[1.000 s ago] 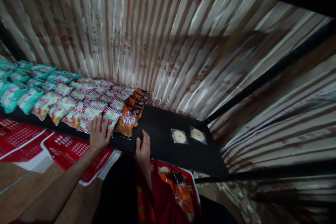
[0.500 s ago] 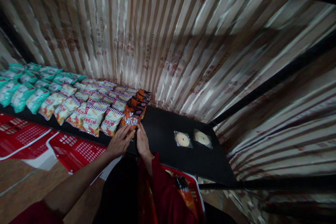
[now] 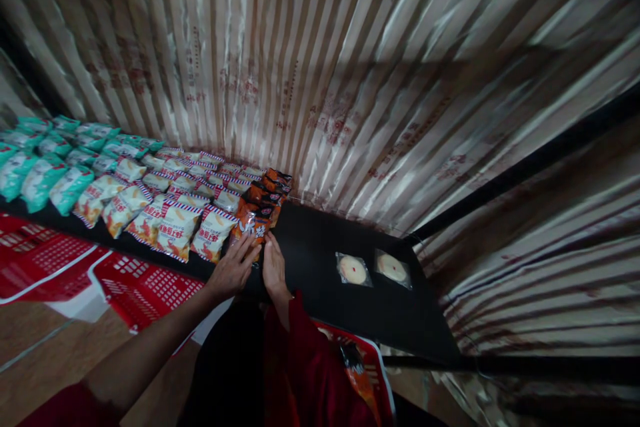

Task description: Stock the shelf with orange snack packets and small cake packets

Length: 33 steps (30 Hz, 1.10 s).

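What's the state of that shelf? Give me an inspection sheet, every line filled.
Surface: black shelf, packed on its left, bare in the middle.
Job's things: row of orange packets running front to back.
Clutter: white-and-red packets, teal packets, wrapped round cakes, two, lying apart at right.
Hands: left hand open, fingers on the front orange packet; right hand open at its edge.
Cables: nothing seen.
Surroundings: striped curtain behind; red baskets below.
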### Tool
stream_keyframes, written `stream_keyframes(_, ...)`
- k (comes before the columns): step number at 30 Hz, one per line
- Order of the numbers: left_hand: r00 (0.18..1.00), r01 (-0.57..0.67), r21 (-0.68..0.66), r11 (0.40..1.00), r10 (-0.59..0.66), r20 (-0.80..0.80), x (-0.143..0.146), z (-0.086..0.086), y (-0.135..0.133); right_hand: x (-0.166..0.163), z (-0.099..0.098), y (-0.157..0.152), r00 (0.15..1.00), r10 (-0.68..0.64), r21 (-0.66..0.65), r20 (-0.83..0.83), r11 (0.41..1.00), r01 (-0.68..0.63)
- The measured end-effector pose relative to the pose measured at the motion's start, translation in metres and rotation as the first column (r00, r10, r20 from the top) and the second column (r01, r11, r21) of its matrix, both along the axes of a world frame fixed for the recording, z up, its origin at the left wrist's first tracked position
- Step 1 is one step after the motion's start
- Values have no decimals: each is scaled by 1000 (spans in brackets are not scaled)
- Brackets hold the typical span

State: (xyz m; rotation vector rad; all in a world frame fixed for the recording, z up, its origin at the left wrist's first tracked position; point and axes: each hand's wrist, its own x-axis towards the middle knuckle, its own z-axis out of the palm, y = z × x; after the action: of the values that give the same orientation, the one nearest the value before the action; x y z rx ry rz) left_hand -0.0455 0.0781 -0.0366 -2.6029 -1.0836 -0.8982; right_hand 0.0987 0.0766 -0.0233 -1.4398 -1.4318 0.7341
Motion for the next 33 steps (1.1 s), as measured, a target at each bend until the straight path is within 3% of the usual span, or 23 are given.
stream_keyframes(4, 1000, 8, 5, 1000, -8, 10, 0, -1, 1, -1, -4, -1, 999, 32, -13, 13, 999, -32)
stream_keyframes(11, 999, -43, 17, 999, 44, -29, 2, 1, -1, -9, -11, -2, 977, -181, -2, 113, 983, 183)
stream_keyframes(25, 999, -33, -16, 999, 33, -4, 1, -2, 3, -6, 0, 10, 989, -103, 3, 106, 995, 103)
stream_keyframes(33, 999, -46, -13, 999, 46, -2, 1, 0, 2, 6, -3, 13, 982, -180, -1, 65, 984, 180)
